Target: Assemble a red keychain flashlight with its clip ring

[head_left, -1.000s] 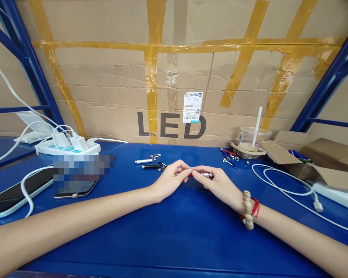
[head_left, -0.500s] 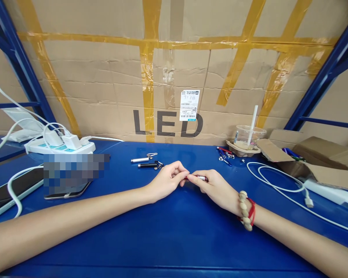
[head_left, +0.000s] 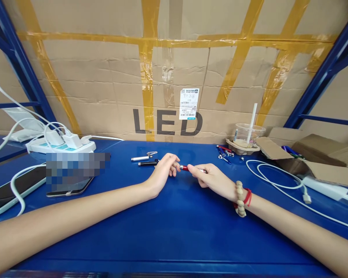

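Note:
My right hand [head_left: 208, 176] is closed around a small red keychain flashlight [head_left: 184, 168], a slim tube lying level with its silver end pointing left. Part of the tube is covered by the fingers. Just beyond that end is my left hand [head_left: 164, 170], its fingers loosely bent and apart, holding nothing. Whether a fingertip brushes the silver end, I cannot tell. Behind the left hand lie a silver flashlight [head_left: 139, 158] with a clip and a black flashlight [head_left: 147, 164], partly hidden by the fingers.
Red and blue clip pieces [head_left: 224, 154] lie at the back right, near a plastic cup [head_left: 243, 135] with a straw. An open cardboard box [head_left: 321, 154] and a white cable [head_left: 278, 188] are farther right. Phones [head_left: 17, 185] and a power strip [head_left: 87, 146] stand left on the blue table [head_left: 174, 231].
My left hand has let go of the flashlight's left end and its fingers have opened. The silver end now shows. My right hand has risen slightly, still holding the flashlight.

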A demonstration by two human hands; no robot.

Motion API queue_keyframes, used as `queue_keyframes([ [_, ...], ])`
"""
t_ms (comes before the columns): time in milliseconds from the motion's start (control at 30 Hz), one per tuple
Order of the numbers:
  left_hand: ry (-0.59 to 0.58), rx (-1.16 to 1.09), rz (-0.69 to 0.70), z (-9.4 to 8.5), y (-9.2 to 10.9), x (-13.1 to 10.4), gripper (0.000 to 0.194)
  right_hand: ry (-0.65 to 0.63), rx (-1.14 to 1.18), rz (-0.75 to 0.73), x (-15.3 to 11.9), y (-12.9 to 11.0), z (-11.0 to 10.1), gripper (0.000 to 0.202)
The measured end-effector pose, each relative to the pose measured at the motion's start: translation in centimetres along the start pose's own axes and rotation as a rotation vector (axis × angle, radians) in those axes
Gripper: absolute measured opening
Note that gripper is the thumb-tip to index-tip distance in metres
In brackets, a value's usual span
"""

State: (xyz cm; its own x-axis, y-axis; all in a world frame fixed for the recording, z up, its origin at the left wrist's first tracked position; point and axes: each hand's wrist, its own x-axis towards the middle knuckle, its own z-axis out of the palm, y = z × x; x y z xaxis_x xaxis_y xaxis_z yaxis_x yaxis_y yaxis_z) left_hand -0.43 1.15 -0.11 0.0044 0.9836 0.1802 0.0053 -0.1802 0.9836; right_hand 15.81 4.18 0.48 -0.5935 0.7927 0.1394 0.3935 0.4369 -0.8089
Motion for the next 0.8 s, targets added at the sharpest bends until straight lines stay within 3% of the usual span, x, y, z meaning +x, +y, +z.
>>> queue_keyframes([
  [200,-0.217,0.145,0.120,0.03,0.21,-0.65,0.020,0.007,0.018,-0.020,0.01,0.49,0.07,0.050],
  [400,-0.238,0.181,0.122,0.09,0.23,-0.84,0.016,-0.008,0.078,-0.074,-0.40,0.17,-0.06,0.042],
  [800,-0.300,0.301,0.119,0.27,-0.12,-0.90,0.020,0.016,0.127,-0.051,-0.48,0.27,0.25,0.049],
])
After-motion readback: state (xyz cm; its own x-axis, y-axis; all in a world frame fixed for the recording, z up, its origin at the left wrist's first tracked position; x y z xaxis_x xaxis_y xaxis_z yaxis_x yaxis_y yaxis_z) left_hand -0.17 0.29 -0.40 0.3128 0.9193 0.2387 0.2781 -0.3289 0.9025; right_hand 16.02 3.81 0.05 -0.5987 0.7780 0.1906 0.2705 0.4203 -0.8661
